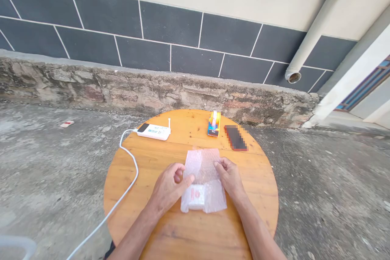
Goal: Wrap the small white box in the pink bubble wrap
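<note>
A sheet of clear pinkish bubble wrap (pixel 202 168) lies on the round wooden table in front of me. Under the lower part of the wrap shows a small white box (pixel 196 196) with red print. My right hand (pixel 230 176) pinches the wrap's upper right edge between thumb and fingers. At the left edge is my left hand (pixel 170 185), its thumb stretched over the wrap near the box. The other fingers of that hand are loosely curled, apart from the thumb.
On the wooden table (pixel 140 183) lie a white power strip (pixel 154 131) with a white cord (pixel 134 158) running off the left side, a yellow tape dispenser (pixel 214 124) and a blurred red-edged phone (pixel 236 138). Behind stand a stone-based tiled wall (pixel 170 20) and a drainpipe (pixel 318 24).
</note>
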`<state>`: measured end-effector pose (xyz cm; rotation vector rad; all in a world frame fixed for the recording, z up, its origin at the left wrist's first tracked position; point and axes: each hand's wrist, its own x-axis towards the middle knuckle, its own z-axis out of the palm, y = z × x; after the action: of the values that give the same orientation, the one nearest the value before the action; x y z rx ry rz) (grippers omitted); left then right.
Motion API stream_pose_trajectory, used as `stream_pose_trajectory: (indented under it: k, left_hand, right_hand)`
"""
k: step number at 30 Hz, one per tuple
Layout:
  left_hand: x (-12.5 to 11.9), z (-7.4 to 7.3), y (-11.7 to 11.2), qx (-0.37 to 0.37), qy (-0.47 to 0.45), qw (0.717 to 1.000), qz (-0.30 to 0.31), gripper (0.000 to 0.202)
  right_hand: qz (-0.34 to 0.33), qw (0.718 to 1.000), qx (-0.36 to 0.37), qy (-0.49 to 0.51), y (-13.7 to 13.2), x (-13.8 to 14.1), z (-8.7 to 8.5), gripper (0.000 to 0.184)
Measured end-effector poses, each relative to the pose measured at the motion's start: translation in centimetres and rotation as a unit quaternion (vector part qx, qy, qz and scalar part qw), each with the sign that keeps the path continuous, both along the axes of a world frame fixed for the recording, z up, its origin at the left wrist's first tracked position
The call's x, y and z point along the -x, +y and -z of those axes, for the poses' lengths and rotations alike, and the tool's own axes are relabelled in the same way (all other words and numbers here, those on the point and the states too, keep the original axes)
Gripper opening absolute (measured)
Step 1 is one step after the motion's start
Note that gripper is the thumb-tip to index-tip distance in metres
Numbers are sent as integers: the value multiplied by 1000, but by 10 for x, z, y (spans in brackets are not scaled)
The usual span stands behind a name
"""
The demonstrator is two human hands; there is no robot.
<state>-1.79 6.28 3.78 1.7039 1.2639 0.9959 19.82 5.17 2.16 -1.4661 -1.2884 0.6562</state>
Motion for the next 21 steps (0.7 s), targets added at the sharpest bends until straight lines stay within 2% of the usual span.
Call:
stream_pose_trajectory:
  k: [2,4,10,13,16,18,21]
  left_hand:
    - [-1,-2,-3,1,17,1000,25,25]
    - [-2,1,-2,16,-4,999,30,13]
    - [3,24,12,58,-59,996,-34,24]
    - [6,28,17,65,-68,994,-53,24]
    - [6,27,19,68,-80,993,-60,23]
    - [6,27,20,69,-90,992,-61,22]
    - [6,29,22,73,-104,990,-63,22]
  right_hand:
    - [7,1000,-8,14,-2,0,0,26]
    - [14,1000,-13,25,-3,-2,1,26]
    - [49,998,-14,37,7,-14,7,27]
    - [66,997,-12,29,10,-18,5,33]
    - [94,995,-21,10,0,-16,-7,46]
    - [62,998,-16,-27,-11,-12,-20,45]
    - [-73,986,23,-145,-25,-4,-40,38]
